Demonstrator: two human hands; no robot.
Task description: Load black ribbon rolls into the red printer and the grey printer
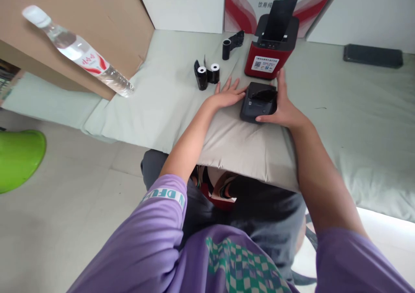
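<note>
A small black printer (254, 109) rests on the cloth-covered table, a strip of shiny black film (264, 95) at its top. My right hand (282, 107) grips it from the right, thumb at the front edge and fingers along the far side. To the left, my left hand (228, 96) lies flat with fingers spread, one finger at the printer's left side. Just beyond that hand stand two black rolls with white cores, one roll (202, 80) next to the other roll (215, 73). Another black roll (226, 50) trails film behind them.
A red and black printer (264, 63) with a black sheet (279, 19) sticking up stands behind the small one. A water bottle (78, 50) and a cardboard box (106, 24) are at left. A dark flat object (372, 56) lies at far right. A green seat (22, 159) is below left.
</note>
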